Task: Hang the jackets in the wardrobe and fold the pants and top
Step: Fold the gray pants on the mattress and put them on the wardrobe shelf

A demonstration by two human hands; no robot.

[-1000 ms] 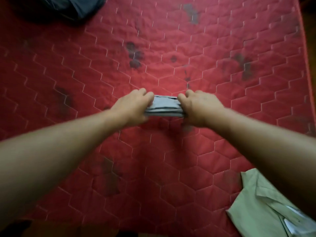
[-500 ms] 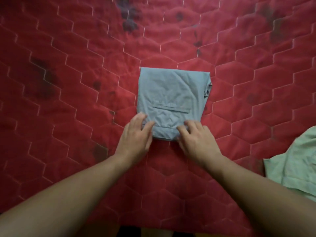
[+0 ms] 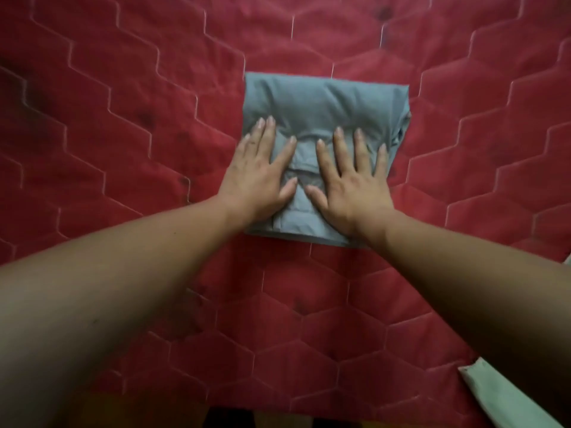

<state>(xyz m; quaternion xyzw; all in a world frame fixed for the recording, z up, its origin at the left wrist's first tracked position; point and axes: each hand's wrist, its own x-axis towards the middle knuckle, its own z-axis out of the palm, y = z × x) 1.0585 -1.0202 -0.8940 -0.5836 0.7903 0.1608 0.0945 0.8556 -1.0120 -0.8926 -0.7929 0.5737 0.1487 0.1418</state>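
step: pressing folded pants [image 3: 324, 100] flat on bed [image 3: 123, 118] | left hand [image 3: 259, 177], right hand [image 3: 352, 183]: fingers [image 3: 340, 152] straight, gripping nothing | next: likely top [image 3: 506, 403]

nope, no readable text anywhere, no label, brand or number on the folded pants [image 3: 324, 100] up at 12 o'clock, none on the red quilt [image 3: 123, 125], pale cloth [image 3: 494, 393] at 5 o'clock just plain too

Matt blue-grey cloth pants [image 3: 324, 100], quilted red mattress [image 3: 123, 149]
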